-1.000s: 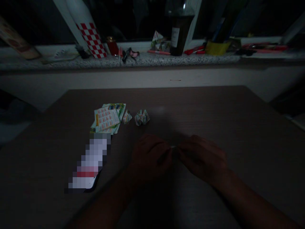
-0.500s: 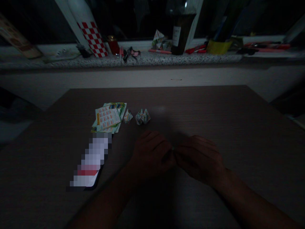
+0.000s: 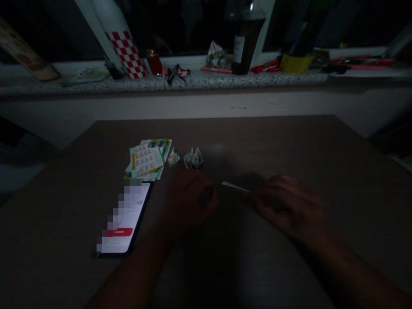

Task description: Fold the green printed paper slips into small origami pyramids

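My right hand (image 3: pixel 288 204) pinches one end of a thin, pale folded piece of paper (image 3: pixel 236 186), seen nearly edge-on and pointing left. To its left, my left hand (image 3: pixel 191 199) holds nothing; its thumb and forefinger are curved with a gap between them, apart from the paper. Just beyond the left hand stand small folded paper shapes: a single pointed one (image 3: pixel 174 157) and a joined-looking pair (image 3: pixel 193 158). A loose pile of printed paper cards (image 3: pixel 146 159) lies beside them on the left.
A phone (image 3: pixel 124 219) with a lit screen lies on the wooden table (image 3: pixel 273 141), left of my hands. Behind, a stone windowsill (image 3: pixel 199 81) bears a red-and-white chequered bottle (image 3: pixel 127 53), a dark bottle (image 3: pixel 241 47), a yellow holder (image 3: pixel 296 63) and pens.
My hands have moved apart, the left one leftward and the right one rightward. The left hand has let go of the folded paper, which now shows in the right hand's fingertips.
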A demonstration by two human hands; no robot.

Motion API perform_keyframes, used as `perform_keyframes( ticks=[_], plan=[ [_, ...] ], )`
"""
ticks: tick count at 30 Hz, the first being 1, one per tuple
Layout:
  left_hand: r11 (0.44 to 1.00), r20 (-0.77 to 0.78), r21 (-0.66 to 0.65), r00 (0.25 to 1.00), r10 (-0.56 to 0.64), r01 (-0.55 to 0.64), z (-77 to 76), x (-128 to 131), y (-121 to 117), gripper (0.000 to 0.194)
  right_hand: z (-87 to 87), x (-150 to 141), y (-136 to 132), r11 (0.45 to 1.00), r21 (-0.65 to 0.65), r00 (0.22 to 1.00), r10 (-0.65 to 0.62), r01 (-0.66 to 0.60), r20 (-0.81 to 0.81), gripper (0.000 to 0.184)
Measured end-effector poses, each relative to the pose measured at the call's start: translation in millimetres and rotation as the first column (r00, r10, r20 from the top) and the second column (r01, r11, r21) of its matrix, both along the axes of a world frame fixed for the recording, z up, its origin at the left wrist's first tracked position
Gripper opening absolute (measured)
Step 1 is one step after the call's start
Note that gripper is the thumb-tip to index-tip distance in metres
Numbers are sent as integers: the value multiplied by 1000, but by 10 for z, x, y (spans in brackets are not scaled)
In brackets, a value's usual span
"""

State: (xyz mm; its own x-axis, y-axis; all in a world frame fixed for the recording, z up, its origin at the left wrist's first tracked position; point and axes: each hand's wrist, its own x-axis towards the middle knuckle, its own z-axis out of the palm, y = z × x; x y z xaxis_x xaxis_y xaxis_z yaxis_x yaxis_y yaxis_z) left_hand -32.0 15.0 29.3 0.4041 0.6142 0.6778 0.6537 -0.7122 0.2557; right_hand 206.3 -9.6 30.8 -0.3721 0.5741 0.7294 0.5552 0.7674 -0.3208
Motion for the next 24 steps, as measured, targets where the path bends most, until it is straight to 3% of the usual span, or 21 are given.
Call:
perform_keyframes(
  ticks=[3,9,15,24],
  plan=[
    [997,13,-18,997,-73,73,-20,98,-72,13,-65,-52,11,998,-16,998,64,-63,11,16],
    [988,-63,-45,987,-149,147,-55,215,-100,4,-117,-123,-17,994,-33,993,102,-100,54,14],
    [990,-106,-71,986,-128,121,-51,151,-27,5,-120,-94,-11,990,-17,988,142,-141,55,17],
    [998,-118,-60,993,-30,23,11,-10,32,5,-28,-68,-10,994,-22,994,105,-105,26,17]
  ],
)
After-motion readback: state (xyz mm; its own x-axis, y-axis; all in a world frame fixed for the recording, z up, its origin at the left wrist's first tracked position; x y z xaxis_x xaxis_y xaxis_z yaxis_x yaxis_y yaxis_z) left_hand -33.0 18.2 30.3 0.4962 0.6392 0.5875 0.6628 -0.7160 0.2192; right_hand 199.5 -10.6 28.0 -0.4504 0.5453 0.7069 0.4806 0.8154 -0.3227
